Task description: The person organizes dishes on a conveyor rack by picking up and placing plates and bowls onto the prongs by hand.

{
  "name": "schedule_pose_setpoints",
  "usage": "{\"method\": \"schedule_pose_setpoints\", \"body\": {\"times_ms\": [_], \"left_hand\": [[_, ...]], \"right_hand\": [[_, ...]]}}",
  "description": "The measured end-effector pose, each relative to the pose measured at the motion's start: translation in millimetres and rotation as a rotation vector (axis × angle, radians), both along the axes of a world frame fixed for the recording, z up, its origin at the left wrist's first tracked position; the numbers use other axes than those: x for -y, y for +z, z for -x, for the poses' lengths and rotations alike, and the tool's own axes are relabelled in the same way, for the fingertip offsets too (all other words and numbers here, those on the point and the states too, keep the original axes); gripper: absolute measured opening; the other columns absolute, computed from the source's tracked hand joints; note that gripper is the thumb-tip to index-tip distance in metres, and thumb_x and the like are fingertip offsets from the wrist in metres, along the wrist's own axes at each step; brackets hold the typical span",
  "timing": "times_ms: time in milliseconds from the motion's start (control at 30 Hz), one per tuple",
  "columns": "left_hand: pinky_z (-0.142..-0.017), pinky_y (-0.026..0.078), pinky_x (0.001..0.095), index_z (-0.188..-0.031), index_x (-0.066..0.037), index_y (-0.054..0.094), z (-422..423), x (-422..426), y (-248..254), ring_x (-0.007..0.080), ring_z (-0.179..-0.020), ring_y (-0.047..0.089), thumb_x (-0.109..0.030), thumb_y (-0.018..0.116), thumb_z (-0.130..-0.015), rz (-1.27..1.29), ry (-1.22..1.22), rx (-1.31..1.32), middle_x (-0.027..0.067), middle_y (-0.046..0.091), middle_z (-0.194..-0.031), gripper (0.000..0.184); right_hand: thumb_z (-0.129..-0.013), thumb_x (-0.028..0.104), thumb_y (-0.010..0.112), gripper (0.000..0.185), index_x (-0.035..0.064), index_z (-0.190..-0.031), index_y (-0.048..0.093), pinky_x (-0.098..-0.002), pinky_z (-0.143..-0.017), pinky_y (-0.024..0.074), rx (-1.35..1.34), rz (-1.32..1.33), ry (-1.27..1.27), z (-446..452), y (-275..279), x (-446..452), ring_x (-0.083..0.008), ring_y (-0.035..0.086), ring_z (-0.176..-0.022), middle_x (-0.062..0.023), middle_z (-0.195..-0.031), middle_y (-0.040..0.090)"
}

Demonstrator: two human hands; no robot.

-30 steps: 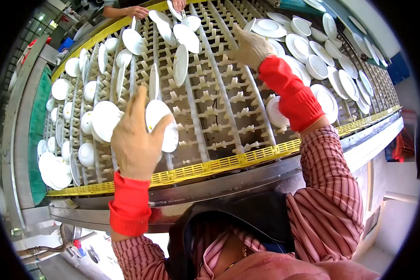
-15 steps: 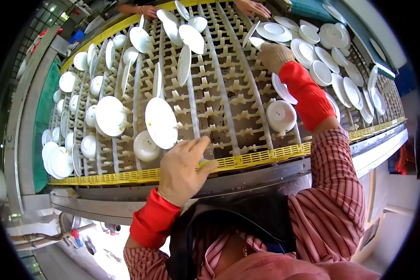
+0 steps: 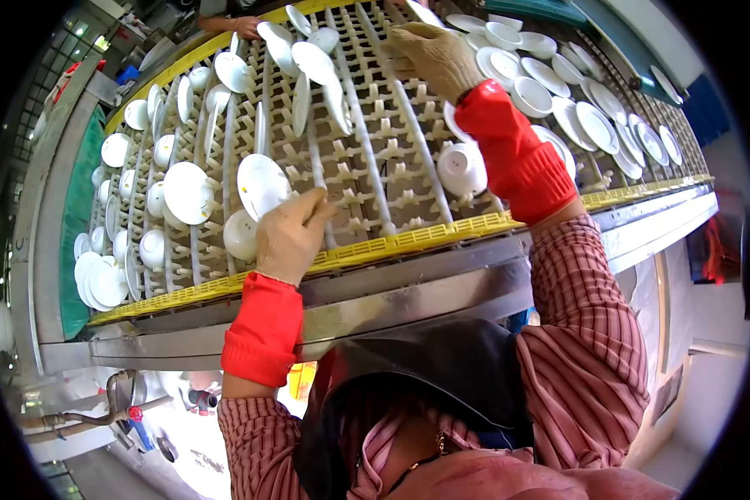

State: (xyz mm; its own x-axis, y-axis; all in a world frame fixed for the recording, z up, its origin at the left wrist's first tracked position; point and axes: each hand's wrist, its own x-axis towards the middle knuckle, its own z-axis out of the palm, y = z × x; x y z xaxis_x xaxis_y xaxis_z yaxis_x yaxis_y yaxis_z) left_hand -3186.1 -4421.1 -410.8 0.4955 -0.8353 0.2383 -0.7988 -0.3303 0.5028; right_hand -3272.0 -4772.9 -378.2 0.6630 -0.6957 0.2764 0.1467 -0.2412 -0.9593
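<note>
My left hand [image 3: 292,237], in a beige glove with a red cuff, is near the yellow front edge, beside a white oval plate [image 3: 262,185] and a white bowl [image 3: 241,236]. Its fingers are drawn together, and whether they hold anything is hidden. My right hand [image 3: 437,60], gloved the same way, reaches over the upper rack with fingers bent apart and nothing visible in them. Below it an upturned white bowl [image 3: 462,169] lies on the pegs. The pegged conveyor rack [image 3: 392,179] carries several white dishes standing between its pegs.
Stacked plates and bowls [image 3: 532,97] crowd the rack's right side. Along the front runs a yellow edge strip [image 3: 408,242] above a metal ledge [image 3: 392,287]. Another person's hand [image 3: 246,27] is at the far edge. A green curtain [image 3: 82,237] hangs at the left.
My right hand has moved left and up from the piled dishes. My left hand has shifted left and up, its fingers drawing together. Another plate now leans among the upper middle dishes.
</note>
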Motion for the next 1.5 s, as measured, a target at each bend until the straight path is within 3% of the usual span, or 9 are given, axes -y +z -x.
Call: {"method": "schedule_pose_setpoints", "body": {"times_ms": [167,400,467,733,767,900,1133,1267,1500], "left_hand": [[-0.091,0.06,0.0486,-0.136,0.002,0.073,25,20,15,0.0423,-0.103,0.075,-0.031,0.086,-0.098,0.12,-0.148,0.282,0.0226,0.078,-0.113,0.053],[-0.107,0.057,0.0488,-0.143,0.002,0.068,107,116,4,0.043,-0.119,0.067,-0.055,0.092,-0.082,0.044,-0.367,0.362,0.0203,0.07,-0.138,0.087],[-0.108,0.056,0.0484,-0.144,0.0,0.067,133,168,7,0.0393,-0.121,0.067,-0.054,0.097,-0.075,0.018,-0.356,0.39,0.018,0.068,-0.135,0.093],[-0.119,0.039,0.0467,-0.157,-0.006,0.057,150,345,-36,0.0325,-0.137,0.062,-0.064,0.085,-0.086,-0.639,-0.171,0.725,0.019,0.063,-0.146,0.096],[-0.118,0.038,0.0467,-0.158,-0.005,0.057,155,354,-36,0.0335,-0.139,0.062,-0.061,0.084,-0.083,-0.676,-0.155,0.751,0.0216,0.062,-0.15,0.097],[-0.115,0.038,0.0459,-0.159,-0.004,0.056,158,381,-45,0.0342,-0.141,0.062,-0.056,0.082,-0.083,-0.67,-0.132,0.794,0.0238,0.064,-0.153,0.096],[-0.106,0.042,0.0478,-0.135,-0.007,0.068,122,427,-115,0.0297,-0.12,0.069,-0.017,0.063,-0.1,-0.375,0.069,0.86,0.0158,0.075,-0.125,0.036],[-0.077,0.054,0.0465,-0.138,-0.014,0.069,120,398,-88,0.0262,-0.089,0.076,-0.018,0.059,-0.104,-0.285,0.074,1.018,0.0077,0.078,-0.108,0.035],[-0.097,0.063,0.0462,-0.136,-0.015,0.081,87,244,5,0.0389,-0.107,0.081,-0.041,0.085,-0.095,0.139,0.271,-0.164,0.0207,0.083,-0.118,0.049]], "right_hand": [[-0.103,0.056,0.074,0.062,0.0008,-0.131,0.076,-0.0489,-0.093,0.0637,-0.659,0.98,-0.344,118,-47,105,-0.0345,0.082,-0.107,-0.0261,-0.118,0.081],[-0.098,0.052,0.08,0.084,0.0065,-0.165,0.057,-0.0459,-0.112,0.0597,-1.022,0.52,-0.285,223,-90,126,-0.0398,0.076,-0.128,-0.0281,-0.145,0.073],[-0.1,0.049,0.077,0.088,0.0126,-0.174,0.046,-0.045,-0.125,0.048,-1.04,0.497,-0.271,227,-90,117,-0.0435,0.06,-0.15,-0.0323,-0.168,0.053],[-0.095,0.051,0.083,0.092,0.0098,-0.17,0.05,-0.0469,-0.131,0.0428,-0.824,0.82,-0.037,262,-130,150,-0.0498,0.043,-0.162,-0.0311,-0.169,0.051],[-0.093,0.051,0.085,0.092,0.0086,-0.168,0.052,-0.0484,-0.123,0.0504,-0.792,0.808,-0.084,267,-130,149,-0.048,0.056,-0.152,-0.0277,-0.162,0.061],[-0.092,0.048,0.088,0.096,-0.0018,-0.165,0.051,-0.0493,-0.101,0.0616,-0.704,0.755,-0.188,260,-116,159,-0.0422,0.076,-0.121,-0.0275,-0.139,0.075],[-0.086,0.033,0.087,0.081,-0.0022,-0.153,0.059,-0.0586,-0.131,0.038,-0.471,1.08,0.0,210,-126,179,-0.0506,0.06,-0.142,-0.0258,-0.128,0.077],[-0.087,0.033,0.085,0.068,0.009,-0.148,0.069,-0.0559,-0.111,0.0552,-0.579,0.926,-0.089,205,-147,178,-0.0511,0.07,-0.126,-0.0263,-0.119,0.079],[-0.094,0.043,0.084,0.06,0.0112,-0.143,0.072,-0.0522,-0.096,0.0594,-0.582,0.69,0.021,217,-130,174,-0.0465,0.076,-0.111,-0.026,-0.115,0.079]]}}
